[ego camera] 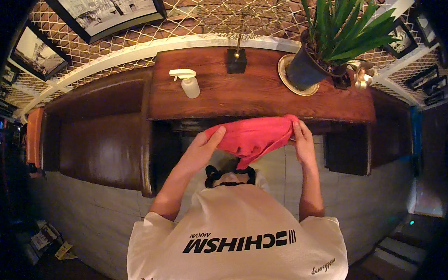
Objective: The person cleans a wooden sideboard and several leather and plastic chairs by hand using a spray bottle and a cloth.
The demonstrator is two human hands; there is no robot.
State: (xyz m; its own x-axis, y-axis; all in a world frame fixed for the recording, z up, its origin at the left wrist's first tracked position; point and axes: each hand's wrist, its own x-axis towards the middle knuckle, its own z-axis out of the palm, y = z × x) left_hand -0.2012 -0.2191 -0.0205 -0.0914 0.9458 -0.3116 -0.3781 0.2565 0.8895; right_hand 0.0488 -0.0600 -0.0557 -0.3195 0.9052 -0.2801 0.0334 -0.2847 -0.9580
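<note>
A pink-red cloth (255, 135) hangs between my hands, in front of the near edge of a reddish-brown wooden table (218, 99). My left hand (205, 146) grips its left end, thumb on top. At the opposite end, the fingers of my right hand (303, 141) pinch a bunched corner. Dark spots show on the cloth, and one part of it droops to a point above the floor. On the table's left part stands a white spray bottle (190, 85), upright and touched by neither hand.
A potted plant (308, 70) on a saucer and a wire tree ornament on a black base (236, 61) stand along the table's back. Brown padded benches flank the table at left (101, 147) and right (391, 131). Framed pictures hang on white mesh over brick.
</note>
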